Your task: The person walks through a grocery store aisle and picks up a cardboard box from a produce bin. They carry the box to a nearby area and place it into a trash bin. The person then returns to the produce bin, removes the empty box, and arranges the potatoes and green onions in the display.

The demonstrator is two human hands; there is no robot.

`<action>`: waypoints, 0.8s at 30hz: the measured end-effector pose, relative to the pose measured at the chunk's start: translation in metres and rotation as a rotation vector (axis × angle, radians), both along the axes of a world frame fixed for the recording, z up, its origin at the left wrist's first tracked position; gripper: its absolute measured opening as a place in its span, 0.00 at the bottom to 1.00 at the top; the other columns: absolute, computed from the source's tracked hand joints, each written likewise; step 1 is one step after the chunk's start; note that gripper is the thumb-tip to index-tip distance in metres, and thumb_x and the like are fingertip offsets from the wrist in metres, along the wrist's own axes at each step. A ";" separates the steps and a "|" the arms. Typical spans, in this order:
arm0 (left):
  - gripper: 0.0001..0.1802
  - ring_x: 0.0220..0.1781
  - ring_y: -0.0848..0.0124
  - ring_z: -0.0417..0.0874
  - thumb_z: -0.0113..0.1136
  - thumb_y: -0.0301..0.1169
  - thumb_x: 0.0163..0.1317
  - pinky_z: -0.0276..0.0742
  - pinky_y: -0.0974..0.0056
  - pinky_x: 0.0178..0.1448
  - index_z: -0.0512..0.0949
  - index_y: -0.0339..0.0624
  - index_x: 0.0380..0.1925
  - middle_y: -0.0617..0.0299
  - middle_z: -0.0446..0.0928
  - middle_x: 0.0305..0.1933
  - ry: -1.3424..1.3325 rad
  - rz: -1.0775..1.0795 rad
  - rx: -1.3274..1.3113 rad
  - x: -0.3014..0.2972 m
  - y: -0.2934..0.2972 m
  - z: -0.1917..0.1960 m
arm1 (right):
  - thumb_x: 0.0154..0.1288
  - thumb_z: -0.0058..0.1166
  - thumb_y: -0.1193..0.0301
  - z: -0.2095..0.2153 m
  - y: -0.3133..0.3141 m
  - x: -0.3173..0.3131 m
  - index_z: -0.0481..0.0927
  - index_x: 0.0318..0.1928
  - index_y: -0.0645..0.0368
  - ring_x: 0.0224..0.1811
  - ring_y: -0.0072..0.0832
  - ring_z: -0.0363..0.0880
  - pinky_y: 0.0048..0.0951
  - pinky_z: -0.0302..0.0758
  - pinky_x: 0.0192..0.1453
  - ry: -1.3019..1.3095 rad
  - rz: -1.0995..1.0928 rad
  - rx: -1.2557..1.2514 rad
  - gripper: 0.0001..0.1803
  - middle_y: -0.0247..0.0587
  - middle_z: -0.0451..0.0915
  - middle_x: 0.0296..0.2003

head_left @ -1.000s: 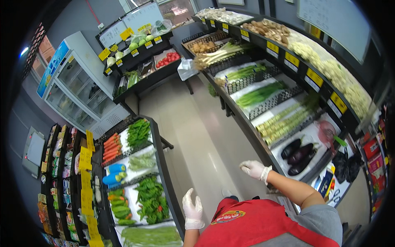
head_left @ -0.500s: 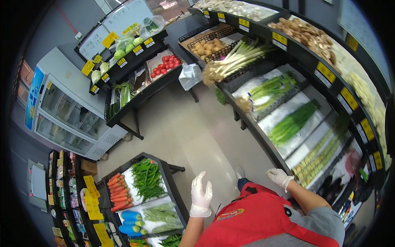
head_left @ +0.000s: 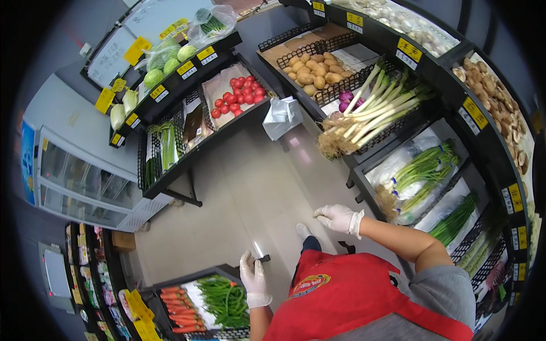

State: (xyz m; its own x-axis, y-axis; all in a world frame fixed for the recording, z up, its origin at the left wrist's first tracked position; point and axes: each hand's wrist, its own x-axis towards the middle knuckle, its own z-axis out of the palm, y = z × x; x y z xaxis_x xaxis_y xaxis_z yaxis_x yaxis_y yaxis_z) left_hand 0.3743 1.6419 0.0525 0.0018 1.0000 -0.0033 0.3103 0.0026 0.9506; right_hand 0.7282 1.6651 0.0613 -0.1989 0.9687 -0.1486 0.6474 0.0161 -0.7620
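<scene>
Both my hands wear thin white gloves, and I see nothing held in either. My left hand point(head_left: 254, 279) is raised over the floor, its fingers stretched upward and apart. Just to its lower left lie green chili peppers point(head_left: 224, 300) and carrots point(head_left: 181, 310) on a low display. My right hand point(head_left: 339, 218) hangs in front of the right-hand rack, its fingers loosely bent and pointing left, the tips a little apart. Nearest to it are bundled green onions point(head_left: 422, 170) on the rack. Above those, thick leeks point(head_left: 372, 113) stick out with their roots over the edge.
A tiled floor point(head_left: 227, 199) runs between the displays. Ahead is a stand with tomatoes point(head_left: 239, 96) and cabbages point(head_left: 153, 78); a roll of plastic bags point(head_left: 282, 117) hangs at its corner. Potatoes point(head_left: 315, 71) fill a crate ahead right. A glass-door fridge point(head_left: 85, 170) stands left.
I have moved forward, so the leeks and tomatoes look nearer and the chili display has slid down the view. My right hand has swung left and forward; my left hand sits lower and further left.
</scene>
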 end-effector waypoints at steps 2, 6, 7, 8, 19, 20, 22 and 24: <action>0.26 0.64 0.60 0.75 0.54 0.24 0.68 0.68 0.57 0.70 0.65 0.31 0.66 0.49 0.71 0.64 -0.037 -0.012 0.007 0.011 0.073 0.015 | 0.71 0.49 0.64 0.007 0.043 0.009 0.81 0.52 0.59 0.53 0.50 0.80 0.41 0.75 0.58 0.080 -0.093 -0.020 0.17 0.53 0.83 0.47; 0.27 0.66 0.58 0.73 0.52 0.24 0.69 0.67 0.54 0.71 0.63 0.33 0.67 0.48 0.69 0.67 -0.008 -0.164 0.067 0.030 0.216 0.025 | 0.72 0.48 0.63 -0.014 0.096 0.033 0.81 0.52 0.60 0.53 0.48 0.81 0.39 0.75 0.60 0.157 -0.291 -0.128 0.17 0.54 0.83 0.48; 0.28 0.66 0.58 0.73 0.53 0.24 0.68 0.67 0.54 0.71 0.63 0.34 0.68 0.49 0.69 0.67 -0.003 -0.214 0.082 0.035 0.247 0.024 | 0.72 0.47 0.63 -0.018 0.104 0.035 0.81 0.52 0.60 0.53 0.48 0.81 0.38 0.74 0.61 0.166 -0.334 -0.147 0.17 0.54 0.83 0.48; 0.28 0.66 0.58 0.73 0.53 0.24 0.68 0.68 0.54 0.71 0.63 0.35 0.68 0.49 0.69 0.67 -0.026 -0.249 0.049 0.049 0.279 0.022 | 0.73 0.47 0.64 -0.024 0.115 0.042 0.81 0.52 0.60 0.53 0.48 0.81 0.37 0.74 0.61 0.176 -0.376 -0.166 0.17 0.54 0.83 0.49; 0.30 0.70 0.59 0.71 0.53 0.23 0.69 0.65 0.56 0.73 0.61 0.37 0.70 0.50 0.67 0.70 -0.152 -0.537 -0.094 0.197 0.526 0.035 | 0.73 0.48 0.65 -0.053 0.287 0.116 0.82 0.51 0.62 0.48 0.38 0.83 0.34 0.76 0.58 0.288 -0.626 -0.193 0.16 0.50 0.85 0.44; 0.30 0.70 0.59 0.71 0.53 0.23 0.69 0.65 0.56 0.73 0.61 0.36 0.70 0.50 0.67 0.70 -0.166 -0.536 -0.101 0.201 0.541 0.033 | 0.73 0.48 0.64 -0.053 0.309 0.123 0.82 0.50 0.62 0.48 0.39 0.83 0.34 0.77 0.57 0.358 -0.653 -0.189 0.16 0.49 0.85 0.44; 0.30 0.70 0.59 0.71 0.53 0.23 0.69 0.65 0.56 0.73 0.60 0.36 0.71 0.49 0.67 0.70 -0.169 -0.520 -0.108 0.207 0.573 0.031 | 0.73 0.48 0.65 -0.031 0.362 0.137 0.81 0.50 0.61 0.48 0.39 0.83 0.34 0.76 0.57 0.371 -0.609 -0.155 0.16 0.49 0.84 0.44; 0.30 0.69 0.59 0.71 0.53 0.24 0.69 0.65 0.56 0.73 0.60 0.35 0.71 0.49 0.67 0.70 -0.148 -0.496 -0.128 0.206 0.604 0.032 | 0.73 0.48 0.65 -0.011 0.410 0.145 0.81 0.51 0.61 0.48 0.38 0.82 0.34 0.76 0.57 0.373 -0.561 -0.126 0.15 0.49 0.84 0.44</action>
